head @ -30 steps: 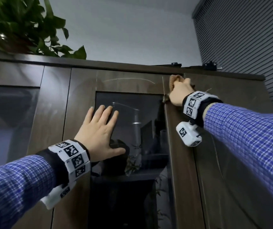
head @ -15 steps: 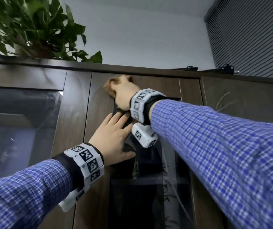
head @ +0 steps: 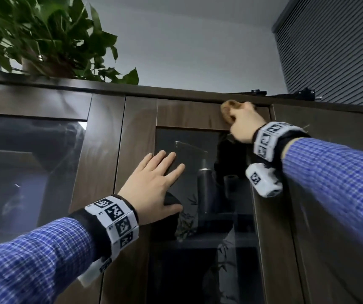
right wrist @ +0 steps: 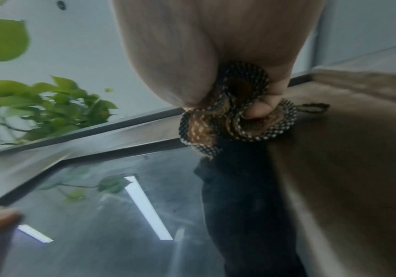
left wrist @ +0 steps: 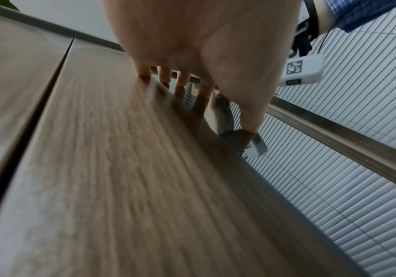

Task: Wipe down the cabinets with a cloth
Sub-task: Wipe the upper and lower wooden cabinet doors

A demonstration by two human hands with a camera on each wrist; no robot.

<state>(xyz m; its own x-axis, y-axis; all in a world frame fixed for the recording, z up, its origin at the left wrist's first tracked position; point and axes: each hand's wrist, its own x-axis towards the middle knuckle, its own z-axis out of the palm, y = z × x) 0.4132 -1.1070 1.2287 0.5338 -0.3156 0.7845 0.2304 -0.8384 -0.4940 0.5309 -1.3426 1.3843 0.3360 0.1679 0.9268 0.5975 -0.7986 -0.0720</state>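
A tall dark-wood cabinet point(head: 138, 132) with glass doors fills the head view. My right hand point(head: 243, 126) grips a bunched brown cloth point(head: 227, 110) with a checked edge and presses it on the top rail of the middle door, near its upper right corner. The right wrist view shows the cloth point(right wrist: 230, 120) balled in my fingers against the wood frame. My left hand point(head: 154, 185) lies flat, fingers straight, on the same door where frame meets glass point(head: 189, 154). In the left wrist view the left fingertips point(left wrist: 164, 75) touch the wood.
A leafy potted plant point(head: 44, 38) stands on the cabinet top at the left. Small dark items point(head: 305, 94) lie on the top at the right. Grey window blinds point(head: 334, 47) hang at the far right. A bottle point(head: 204, 189) shows behind the glass.
My right hand swept the cloth left along the top rail, then back to the right end of it. The left hand stayed flat on the door. My view has shifted.
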